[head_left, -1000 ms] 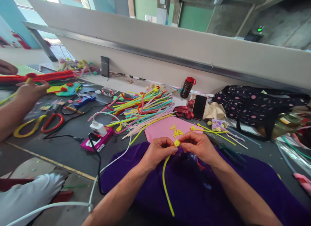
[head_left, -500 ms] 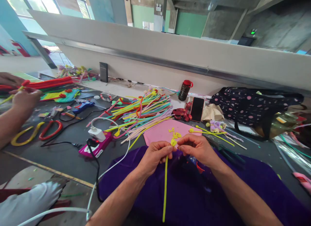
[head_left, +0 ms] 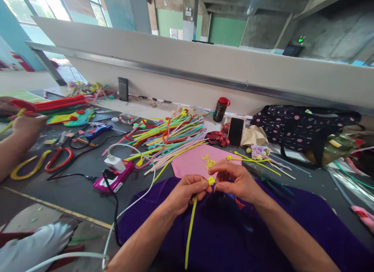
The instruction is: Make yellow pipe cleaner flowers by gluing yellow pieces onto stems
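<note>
My left hand (head_left: 191,190) pinches a yellow chenille stem (head_left: 190,233) close to its top, where a small yellow flower-like head (head_left: 211,181) sticks out past the fingertips. The stem hangs down, tilted, over the dark purple cloth (head_left: 152,221). Just right of the head is my right hand (head_left: 236,182), its thumb and index finger apart. Whether a fingertip touches the head I cannot tell. Behind the hands, small yellow pieces (head_left: 208,161) lie on a pink sheet (head_left: 187,161).
Many-coloured stems (head_left: 172,133) lie heaped behind the pink sheet. A magenta power strip (head_left: 113,178) with cables sits left, scissors (head_left: 60,159) farther left. At the back stand a bottle (head_left: 220,109), phone (head_left: 235,132) and dark patterned bag (head_left: 300,128). Another person's hand (head_left: 27,128) works at far left.
My right thumb and index finger have spread apart beside the yellow head. My left hand has tipped the stem, its lower end swinging left. The other person's hand shifted slightly left.
</note>
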`<state>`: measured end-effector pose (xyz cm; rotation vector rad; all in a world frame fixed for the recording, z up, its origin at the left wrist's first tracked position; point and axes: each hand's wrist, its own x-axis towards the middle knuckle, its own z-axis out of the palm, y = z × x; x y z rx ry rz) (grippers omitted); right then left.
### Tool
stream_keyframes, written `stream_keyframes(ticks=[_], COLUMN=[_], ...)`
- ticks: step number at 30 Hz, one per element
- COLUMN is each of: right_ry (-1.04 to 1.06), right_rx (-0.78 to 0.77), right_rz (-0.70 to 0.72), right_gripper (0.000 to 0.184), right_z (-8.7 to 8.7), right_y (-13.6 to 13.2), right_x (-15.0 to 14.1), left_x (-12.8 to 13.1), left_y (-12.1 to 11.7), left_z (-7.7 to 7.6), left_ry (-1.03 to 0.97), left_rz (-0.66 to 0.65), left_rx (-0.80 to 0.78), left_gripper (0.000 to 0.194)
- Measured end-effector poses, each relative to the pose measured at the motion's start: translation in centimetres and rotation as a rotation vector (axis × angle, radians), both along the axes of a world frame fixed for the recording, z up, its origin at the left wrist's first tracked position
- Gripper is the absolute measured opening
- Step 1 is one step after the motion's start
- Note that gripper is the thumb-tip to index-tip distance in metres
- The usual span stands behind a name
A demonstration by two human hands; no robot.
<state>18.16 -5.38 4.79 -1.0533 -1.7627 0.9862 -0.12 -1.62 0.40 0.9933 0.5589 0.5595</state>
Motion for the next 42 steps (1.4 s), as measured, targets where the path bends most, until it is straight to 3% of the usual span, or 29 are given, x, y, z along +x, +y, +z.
stream_keyframes(ticks=[10,17,22,35,42], right_ry=[-0.025,0.101,0.067,0.03,0.051], right_rx=[0.072,-0.275,-0.373,-0.357,-0.252], right_rz=[0.073,0.043,0.094,0.127,-0.082], right_gripper=[0.025,0.018,0.015,0.011,0.018], right_z=[-0.2,-0.8,-0.7,-0.8,0.3], right_y=[0.1,0.6,0.7,0.5,0.8], right_x=[-0.1,0.8,0.9,0.8,2.0], left_x=[-0.1,0.1,0.2,0.3,-0.1], left_y=[0.1,0.2,0.2,0.2,0.7], left_z=[0.0,0.0,-0.5,-0.1,-0.1], left_ry=[0.017,0.014,0.039,0.091,0.091], left_rz=[-0.059,-0.082,-0.128,-0.125,-0.018], left_rx=[-0.027,0.078,0.077,0.115,0.038], left_gripper=[0.025,0.024,0.022,0.021,0.02])
